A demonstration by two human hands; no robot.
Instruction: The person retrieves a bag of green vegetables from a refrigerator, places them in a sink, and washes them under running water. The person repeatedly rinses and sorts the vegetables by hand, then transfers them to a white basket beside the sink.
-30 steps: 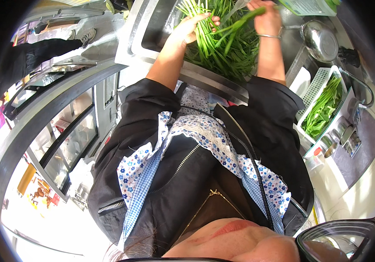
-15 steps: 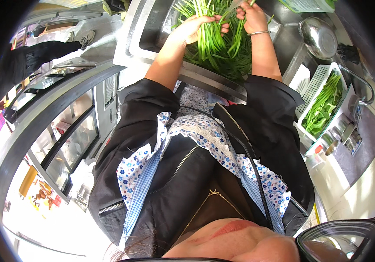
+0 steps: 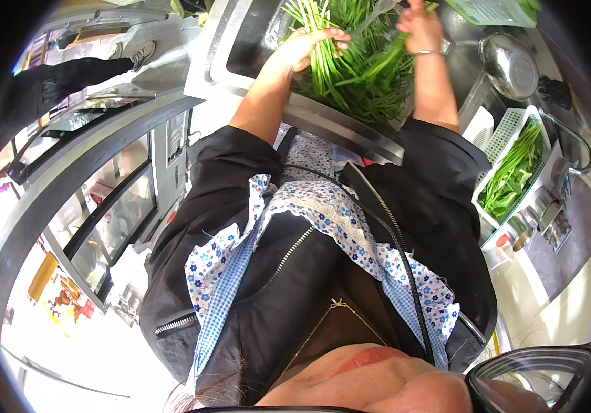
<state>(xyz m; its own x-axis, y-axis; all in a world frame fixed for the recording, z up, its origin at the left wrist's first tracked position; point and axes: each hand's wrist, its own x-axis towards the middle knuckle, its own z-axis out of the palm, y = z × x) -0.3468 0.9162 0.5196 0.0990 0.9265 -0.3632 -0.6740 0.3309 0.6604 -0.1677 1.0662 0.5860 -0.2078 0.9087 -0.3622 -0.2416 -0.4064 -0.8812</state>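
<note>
My left hand (image 3: 309,47) is closed round a thick bunch of garlic chives (image 3: 322,65), its pale stalk ends toward the far side. Off to its right, my right hand (image 3: 421,29) pinches a few chive stalks that trail down to the left. Beneath both hands a loose heap of chives (image 3: 378,86) lies in the steel sink (image 3: 240,55). Between the hands runs a clear streak, water or thin plastic; I cannot tell which. The right fingertips are partly blurred.
Right of the sink, a pale green slotted basket (image 3: 505,144) holds leafy greens (image 3: 512,175). A steel bowl (image 3: 509,67) sits beyond it. Small metal cups (image 3: 547,210) stand near a curved faucet (image 3: 585,148). Another person's leg (image 3: 82,76) shows at far left.
My right hand has moved right, away from the left hand, with chive stalks in its fingers. My left hand keeps its grip on the bunch. The whole view has shifted slightly.
</note>
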